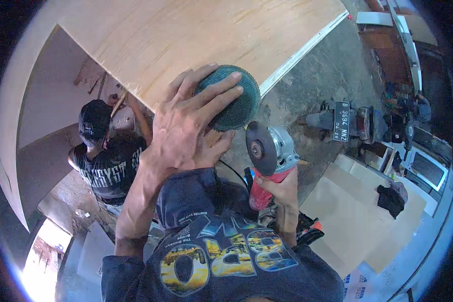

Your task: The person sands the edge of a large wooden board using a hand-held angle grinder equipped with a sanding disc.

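plywood panel (186, 35): your landmark, a broad pale sheet with its near corner toward you.
left hand (181, 116): fingers spread across the round green disc (239, 113), thumb below, holding it at the panel's near corner; i cannot tell whether it touches the wood.
right hand (283, 189): wrapped around the grinder (282, 146), below and right of the panel's near corner, its dark wheel (259, 133) near your left hand.
wheel risk: if the switch gets bumped, the wheel could catch your bare fingers or sleeve; power is untellable.
disc risk: a slack finger hold could let the disc slip.
co-worker (118, 173): left of the panel; flung grit could reach them.
lettering: bold print on your shirt (312, 277) and theirs; pale characters on the motorbike's plate (341, 121), right of the panel.
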{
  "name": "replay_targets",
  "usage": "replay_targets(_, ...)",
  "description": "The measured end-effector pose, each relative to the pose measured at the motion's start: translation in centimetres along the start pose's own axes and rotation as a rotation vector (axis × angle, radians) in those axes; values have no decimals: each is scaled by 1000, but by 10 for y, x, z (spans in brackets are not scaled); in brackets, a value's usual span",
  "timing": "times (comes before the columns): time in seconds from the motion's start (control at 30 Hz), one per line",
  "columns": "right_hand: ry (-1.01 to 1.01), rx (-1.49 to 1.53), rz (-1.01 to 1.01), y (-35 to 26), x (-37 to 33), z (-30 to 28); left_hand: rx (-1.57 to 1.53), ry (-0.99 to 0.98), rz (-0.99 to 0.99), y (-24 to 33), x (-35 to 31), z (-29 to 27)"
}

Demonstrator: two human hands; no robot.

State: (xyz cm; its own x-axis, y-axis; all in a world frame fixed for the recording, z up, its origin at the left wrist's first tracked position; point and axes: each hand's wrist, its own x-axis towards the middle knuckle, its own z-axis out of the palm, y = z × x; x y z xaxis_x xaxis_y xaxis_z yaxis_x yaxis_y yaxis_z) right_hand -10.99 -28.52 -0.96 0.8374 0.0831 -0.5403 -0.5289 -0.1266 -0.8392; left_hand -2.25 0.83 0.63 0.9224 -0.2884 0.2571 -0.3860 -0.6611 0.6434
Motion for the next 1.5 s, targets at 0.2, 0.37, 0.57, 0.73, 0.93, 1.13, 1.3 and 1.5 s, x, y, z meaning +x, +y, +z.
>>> replay_targets(0.2,-25,-29,-31,4,1,-2,-11,-11,-13,1,-2,0)
replay_targets(0.37,-6,-59,-2,9,0,-4,-9,-7,0,-2,-3,0)
replay_targets(0.57,-10,-50,9,2,-1,3,-4,-14,4,-3,-3,-1)
replay_targets(0.73,8,-83,45,6,-5,1,-16,-16,11,-2,-5,-2)
replay_targets(0.93,-1,-74,-53,5,-4,5,-18,-5,15,-2,-4,-5)
replay_targets(1.13,30,-112,-20,12,-4,3,-31,-12,25,-6,-3,-1)
replay_targets(1.3,46,-99,10,8,-5,7,-52,-16,18,-7,-4,-2)
replay_targets(1.5,65,10,-177,10,-5,7,-40,-51,-3,-5,-4,-4)
